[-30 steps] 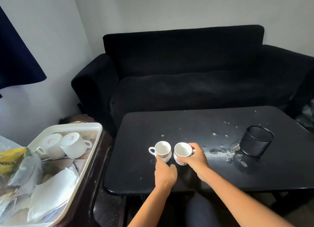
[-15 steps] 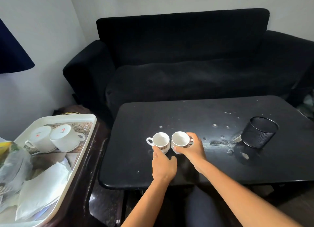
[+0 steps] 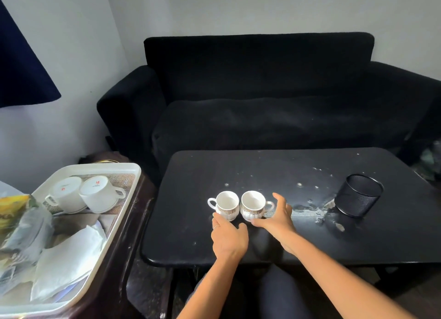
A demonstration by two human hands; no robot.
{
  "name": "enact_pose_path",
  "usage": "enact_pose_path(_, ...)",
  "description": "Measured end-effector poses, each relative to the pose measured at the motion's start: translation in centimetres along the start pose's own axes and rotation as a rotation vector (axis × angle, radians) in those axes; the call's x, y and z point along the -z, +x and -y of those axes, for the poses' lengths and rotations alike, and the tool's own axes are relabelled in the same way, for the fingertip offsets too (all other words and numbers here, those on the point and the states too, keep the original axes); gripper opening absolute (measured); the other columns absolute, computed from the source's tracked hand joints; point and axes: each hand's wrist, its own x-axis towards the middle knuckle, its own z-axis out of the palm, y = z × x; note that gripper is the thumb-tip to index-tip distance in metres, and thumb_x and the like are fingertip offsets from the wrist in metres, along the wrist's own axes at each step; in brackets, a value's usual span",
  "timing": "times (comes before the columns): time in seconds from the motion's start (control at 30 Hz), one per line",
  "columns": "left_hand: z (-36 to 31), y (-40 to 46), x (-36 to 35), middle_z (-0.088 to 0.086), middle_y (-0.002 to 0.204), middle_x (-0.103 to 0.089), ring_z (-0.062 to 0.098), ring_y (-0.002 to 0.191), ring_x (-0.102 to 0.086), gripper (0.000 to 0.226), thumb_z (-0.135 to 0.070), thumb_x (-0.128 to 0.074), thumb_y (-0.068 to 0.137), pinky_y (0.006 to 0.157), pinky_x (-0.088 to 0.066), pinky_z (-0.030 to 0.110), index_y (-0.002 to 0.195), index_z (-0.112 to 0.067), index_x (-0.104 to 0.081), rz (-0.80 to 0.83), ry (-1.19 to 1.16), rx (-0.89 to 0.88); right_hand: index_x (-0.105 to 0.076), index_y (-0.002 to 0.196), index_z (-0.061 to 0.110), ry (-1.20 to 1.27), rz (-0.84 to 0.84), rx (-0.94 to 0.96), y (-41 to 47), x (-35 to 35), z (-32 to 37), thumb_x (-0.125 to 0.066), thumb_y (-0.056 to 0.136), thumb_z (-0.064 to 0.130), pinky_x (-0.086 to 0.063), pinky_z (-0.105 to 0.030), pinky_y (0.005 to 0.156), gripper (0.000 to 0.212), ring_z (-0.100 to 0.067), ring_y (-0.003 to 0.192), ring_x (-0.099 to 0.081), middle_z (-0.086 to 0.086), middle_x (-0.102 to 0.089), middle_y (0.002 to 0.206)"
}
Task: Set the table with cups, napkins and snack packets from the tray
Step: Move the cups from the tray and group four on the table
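Left hand (image 3: 228, 238): palm down on the table, fingers relaxed, fingertips at the base of the left cup; holds nothing.
Right hand (image 3: 276, 217): spread wide, fingers straight, thumb tip at the foot of the right cup, the other fingers just beside its handle; no grip.
Left cup (image 3: 225, 205): upright on the table, white with a patterned band, handle pointing left, inside bare.
Right cup (image 3: 254, 206): upright, same pattern, handle pointing right; the two cups stand touching, rim by rim.
Table (image 3: 274, 175): black, low; pale flecks and a scuffed patch to the right of the cups.
Mesh holder (image 3: 358, 195): black wire cylinder, well apart from the cups, on the table's right side, tilted.
Tray (image 3: 133, 173): white, on a dark stand left of the table.
Tray cups (image 3: 88, 195): two white cups lying mouth-down, touching, at the tray's far end.
Napkins (image 3: 66, 263): white, folded, heaped in the near part of the tray.
Snack packets (image 3: 16, 213): yellow and clear wrappers at the tray's left edge, partly cut off.
Sofa (image 3: 262, 91): black, behind the table.
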Motion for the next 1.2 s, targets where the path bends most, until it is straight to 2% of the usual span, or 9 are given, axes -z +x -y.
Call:
enact_pose_path(0.17,-0.7,-2.1,0.6,0.002,0.149,-0.036,0.024,0.128,-0.044,0.067,-0.024,-0.056,0.089,0.100,-0.044,0.039,0.145,-0.011,-0.024,-0.133,-0.002,-0.168,-0.019,0.143,0.027,-0.089,0.010,0.063,-2.0,1.4,1.5,-0.082,0.068,0.019,-0.031,-0.036,0.105,0.098,-0.023,0.133,-0.027,-0.007,-0.023,0.142)
enact_pose_path(0.37,-0.6,-3.4,2.8,0.006,0.146,-0.040,0.024,0.127,-0.045,0.064,-0.020,-0.056,0.088,0.095,-0.041,0.033,0.146,-0.014,-0.028,-0.152,-0.122,-0.242,-0.021,0.142,0.027,-0.202,0.020,0.149,-4.2,1.1,4.6,-0.079,0.068,0.027,-0.038,-0.041,0.103,0.094,-0.024,0.129,-0.033,-0.004,-0.027,0.139)
enact_pose_path(0.53,0.5,-2.7,7.8,0.009,0.157,-0.024,0.025,0.142,-0.030,0.070,-0.021,-0.054,0.091,0.111,-0.030,0.035,0.151,-0.011,-0.019,-0.212,-0.117,-0.224,-0.023,0.141,0.029,-0.238,0.080,0.214,-5.6,-1.2,7.4,-0.077,0.070,0.028,-0.037,-0.034,0.099,0.089,-0.023,0.128,-0.032,-0.003,-0.025,0.137)
enact_pose_path(0.6,1.1,-2.2,10.5,0.011,0.156,-0.026,0.026,0.141,-0.031,0.069,-0.020,-0.054,0.091,0.112,-0.029,0.036,0.150,-0.010,-0.020,-0.271,-0.128,-0.207,-0.025,0.139,0.030,-0.266,0.114,0.251,-6.2,-2.7,8.8,-0.074,0.073,0.031,-0.034,-0.031,0.094,0.082,-0.022,0.126,-0.034,-0.001,-0.026,0.137)
enact_pose_path(0.73,2.9,-1.1,15.9,0.014,0.153,-0.033,0.029,0.141,-0.032,0.067,-0.016,-0.053,0.089,0.116,-0.027,0.039,0.149,-0.005,-0.026,-0.422,-0.208,-0.170,-0.030,0.135,0.029,-0.310,0.219,0.316,-7.7,-6.1,12.1,-0.068,0.078,0.032,-0.034,-0.042,0.106,0.069,-0.024,0.131,-0.033,-0.001,-0.026,0.139)
enact_pose_path(0.87,5.8,0.3,19.4,0.017,0.146,-0.043,0.034,0.136,-0.037,0.064,-0.015,-0.053,0.087,0.112,-0.030,0.041,0.146,-0.005,-0.030,-0.528,-0.299,-0.048,-0.036,0.135,0.025,-0.347,0.277,0.385,-8.5,-10.0,14.9,-0.067,0.080,0.031,-0.034,-0.041,0.107,0.063,-0.023,0.132,-0.033,-0.001,-0.031,0.141)
enact_pose_path(0.93,7.6,0.9,20.5,0.018,0.145,-0.044,0.035,0.133,-0.040,0.064,-0.017,-0.055,0.087,0.112,-0.029,0.044,0.145,-0.005,-0.031,-0.573,-0.201,-0.015,-0.037,0.136,0.024,-0.364,0.317,0.420,-8.7,-12.1,16.1,-0.065,0.082,0.031,-0.034,-0.042,0.107,0.061,-0.022,0.132,-0.036,-0.001,-0.034,0.143)
enact_pose_path(1.07,10.2,2.2,22.4,0.016,0.148,-0.040,0.032,0.139,-0.033,0.067,-0.022,-0.058,0.086,0.118,-0.008,0.048,0.145,-0.005,-0.030,-0.614,0.051,-0.018,-0.038,0.138,0.018,-0.414,0.411,0.511,-8.9,-16.4,18.3,-0.062,0.086,0.027,-0.033,-0.043,0.109,0.057,-0.022,0.133,-0.038,-0.003,-0.039,0.144)
enact_pose_path(1.2,12.7,2.9,23.2,0.013,0.156,-0.027,0.031,0.144,-0.022,0.072,-0.027,-0.053,0.091,0.119,-0.008,0.047,0.150,-0.007,-0.018,-0.563,0.129,-0.069,-0.037,0.139,0.015,-0.465,0.435,0.553,-8.5,-20.4,19.8,-0.060,0.086,0.024,-0.035,-0.042,0.108,0.059,-0.025,0.131,-0.040,-0.006,-0.040,0.144)
